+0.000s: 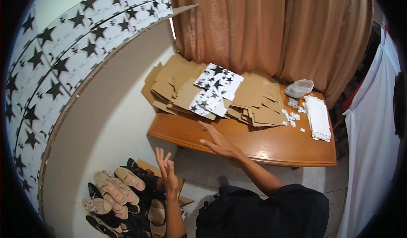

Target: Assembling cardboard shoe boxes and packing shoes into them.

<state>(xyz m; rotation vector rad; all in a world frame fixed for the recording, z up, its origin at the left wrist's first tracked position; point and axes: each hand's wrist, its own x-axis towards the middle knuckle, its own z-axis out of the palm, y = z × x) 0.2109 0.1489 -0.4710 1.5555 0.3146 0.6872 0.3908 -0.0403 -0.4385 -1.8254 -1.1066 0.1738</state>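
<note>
My left hand [168, 170] is raised with its fingers stretched and apart, holding nothing. It hovers beside the pile of shoes [114, 191] at the lower left. Over the front edge of the wooden table [271, 145], my right hand [221, 144] is also empty, its thumb spread from its straight fingers. Flattened brown cardboard boxes [250, 92] lie in overlapping stacks beyond that hand. On top of them rests a white flattened box with black stars [218, 83], and its nearer part [207, 103] reaches toward the front of the stack.
At the table's right side are a stack of white paper [317, 118], small white packets [291, 117] and a whitish plastic bag [299, 88]. Brown curtains [237, 26] hang behind. Star-patterned boards [63, 60] line the upper left above a pale wall. White cloth [373, 123] hangs at right.
</note>
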